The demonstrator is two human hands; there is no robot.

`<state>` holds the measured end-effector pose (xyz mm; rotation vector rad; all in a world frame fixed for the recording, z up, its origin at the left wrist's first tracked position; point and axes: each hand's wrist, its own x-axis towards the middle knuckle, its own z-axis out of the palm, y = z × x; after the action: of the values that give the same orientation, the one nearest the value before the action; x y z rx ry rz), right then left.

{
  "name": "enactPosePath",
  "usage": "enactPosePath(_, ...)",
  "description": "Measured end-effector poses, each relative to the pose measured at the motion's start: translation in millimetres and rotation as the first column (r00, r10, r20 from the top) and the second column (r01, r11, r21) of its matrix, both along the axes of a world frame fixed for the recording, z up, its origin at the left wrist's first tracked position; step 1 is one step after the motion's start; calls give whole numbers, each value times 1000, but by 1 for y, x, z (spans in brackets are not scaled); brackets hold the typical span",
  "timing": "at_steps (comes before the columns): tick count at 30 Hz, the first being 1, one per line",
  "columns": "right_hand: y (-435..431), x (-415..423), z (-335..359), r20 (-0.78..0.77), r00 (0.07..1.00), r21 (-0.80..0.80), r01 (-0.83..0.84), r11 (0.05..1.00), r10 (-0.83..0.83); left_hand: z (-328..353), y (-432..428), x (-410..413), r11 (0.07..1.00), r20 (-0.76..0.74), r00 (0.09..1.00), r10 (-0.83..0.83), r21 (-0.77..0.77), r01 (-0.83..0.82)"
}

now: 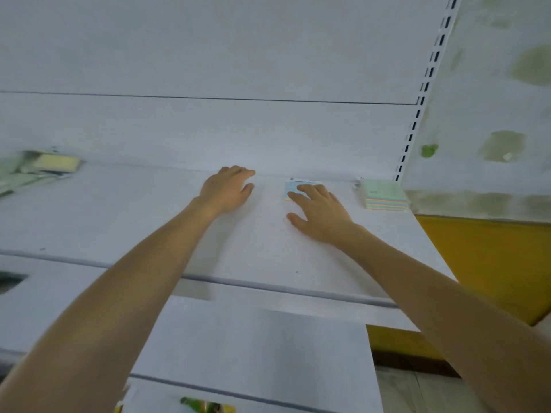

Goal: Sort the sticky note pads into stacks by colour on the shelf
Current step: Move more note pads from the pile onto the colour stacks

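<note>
middle of white metal shelf (125, 210): bare, lots of room
far left: messy pile of green and yellow pads (38, 169)
far right corner: tall green-topped rainbow pad stack (385, 194)
back: white wall panel (208, 129) blocks

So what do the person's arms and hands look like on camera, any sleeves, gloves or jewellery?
Both arms are bare from as far up as the frame shows down to the wrist: no sleeves in view. The left hand and the right hand wear no gloves, and no watch, bracelet or ring shows on the visible sides. No markings or tape are visible either.
</note>
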<state>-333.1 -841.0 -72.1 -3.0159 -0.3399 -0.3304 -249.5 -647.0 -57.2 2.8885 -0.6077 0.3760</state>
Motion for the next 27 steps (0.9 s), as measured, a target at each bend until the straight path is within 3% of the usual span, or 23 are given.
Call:
enactPosePath(9,208,34,1,-38,973,6,-229,973,229,16,213,-21,973,66,976,206,90,-211)
enactPosePath(15,345,58,-1,-60,936,11,-347,938,347,12,363,-30,937,79,936,342,47,-346)
enactPosePath(23,460,137,-3,-87,916,63,-387,920,391,-4,506,-8,872,40,871,489,-35,-488)
enactPosePath(27,500,194,3,-18,931,155,-358,921,365,-5,559,20,821,49,820,570,-66,-567)
